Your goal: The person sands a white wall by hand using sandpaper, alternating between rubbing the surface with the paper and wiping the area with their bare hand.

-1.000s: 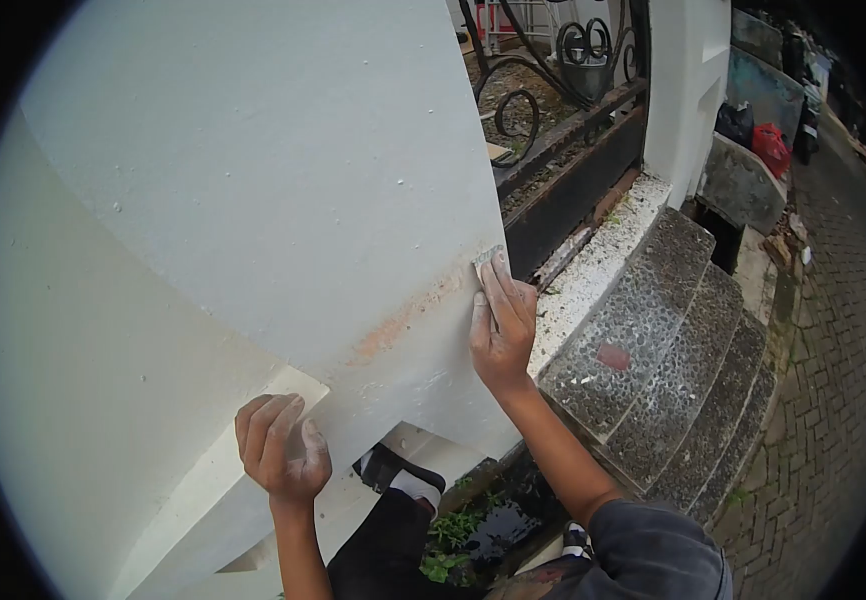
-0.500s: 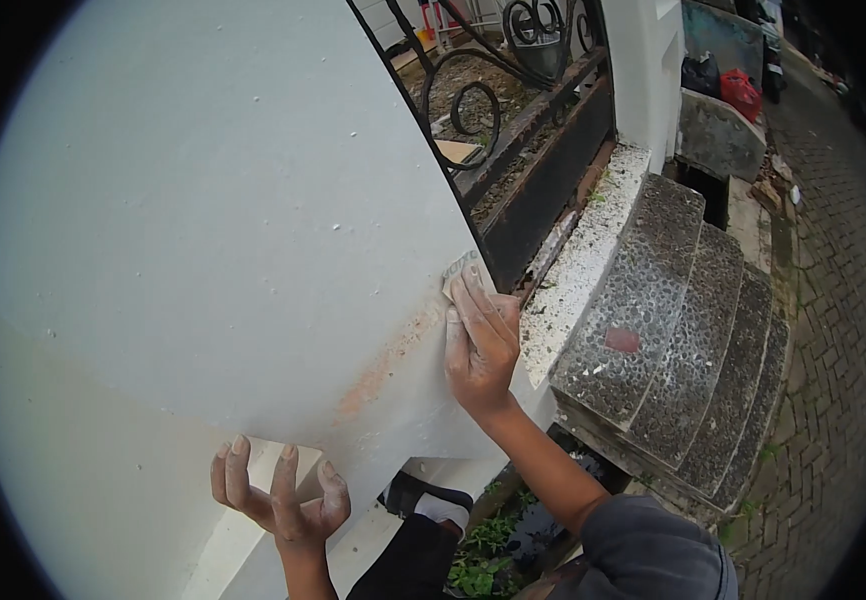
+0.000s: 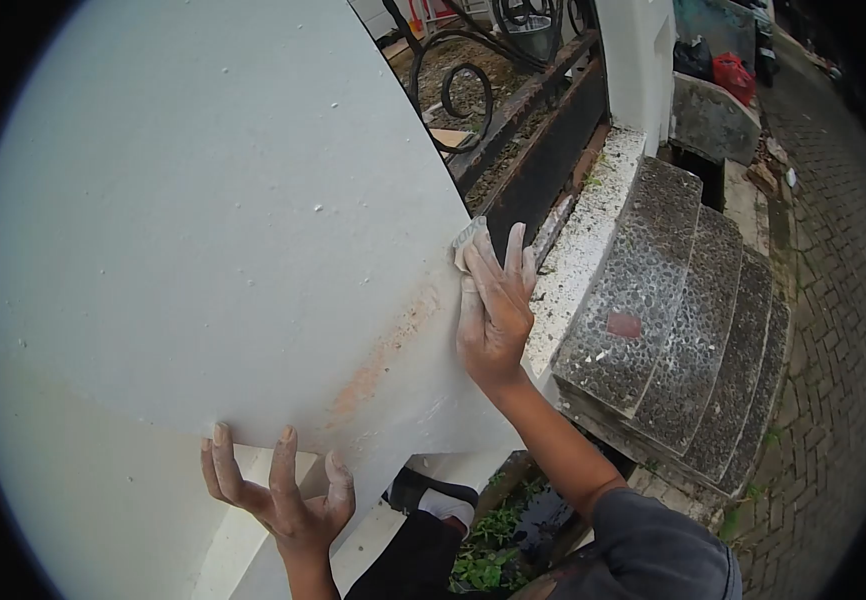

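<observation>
My right hand (image 3: 494,315) is dusted with white and presses a folded piece of sandpaper (image 3: 469,240) against the right edge of the white wall (image 3: 203,250). Its thumb and some fingers hold the paper, while other fingers point up past the edge. A rough orange-brown streak (image 3: 378,368) runs diagonally down the wall, left of that hand. Lower down, my left hand (image 3: 288,495) has its dusty fingers spread and bent, with fingertips at the wall's lower edge and nothing held.
A black metal gate (image 3: 538,150) stands beyond the wall's edge. Pebbled steps (image 3: 653,310) lie to the right, beside a brick-paved lane (image 3: 833,300). Below are a foot in a dark shoe (image 3: 431,492), green plants (image 3: 488,560) and a ditch.
My right hand has moved slightly up and right with the sandpaper, and some of its fingers have lifted apart. My left hand has shifted slightly and remains spread.
</observation>
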A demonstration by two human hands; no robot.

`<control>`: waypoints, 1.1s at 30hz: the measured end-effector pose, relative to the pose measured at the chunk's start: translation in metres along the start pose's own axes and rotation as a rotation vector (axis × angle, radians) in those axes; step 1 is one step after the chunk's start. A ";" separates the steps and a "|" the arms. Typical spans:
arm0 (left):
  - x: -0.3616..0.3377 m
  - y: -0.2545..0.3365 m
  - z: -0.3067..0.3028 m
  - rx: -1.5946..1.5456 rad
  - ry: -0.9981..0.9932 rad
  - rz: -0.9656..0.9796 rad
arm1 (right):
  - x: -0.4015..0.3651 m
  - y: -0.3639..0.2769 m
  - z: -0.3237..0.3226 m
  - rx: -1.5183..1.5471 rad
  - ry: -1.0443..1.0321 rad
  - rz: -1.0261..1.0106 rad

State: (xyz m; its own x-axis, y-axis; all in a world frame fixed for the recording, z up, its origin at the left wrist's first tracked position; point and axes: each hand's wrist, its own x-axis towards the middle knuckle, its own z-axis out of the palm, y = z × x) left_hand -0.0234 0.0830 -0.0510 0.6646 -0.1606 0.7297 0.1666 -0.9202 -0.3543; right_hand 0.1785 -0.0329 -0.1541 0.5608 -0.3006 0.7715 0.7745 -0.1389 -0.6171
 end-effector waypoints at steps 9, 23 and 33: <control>-0.006 0.004 0.010 0.248 -0.068 0.078 | 0.011 -0.005 0.008 0.061 0.086 0.083; -0.012 0.003 0.014 0.153 -0.188 0.107 | -0.049 -0.007 -0.002 -0.053 -0.070 -0.119; -0.011 0.004 0.006 0.100 -0.225 0.068 | -0.065 -0.016 -0.049 -0.060 -0.242 -0.050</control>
State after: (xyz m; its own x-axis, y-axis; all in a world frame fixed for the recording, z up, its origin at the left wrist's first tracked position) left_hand -0.0253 0.0828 -0.0640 0.8201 -0.1269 0.5579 0.1800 -0.8683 -0.4622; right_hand 0.1157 -0.0578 -0.2017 0.5819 -0.0585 0.8112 0.7881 -0.2058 -0.5801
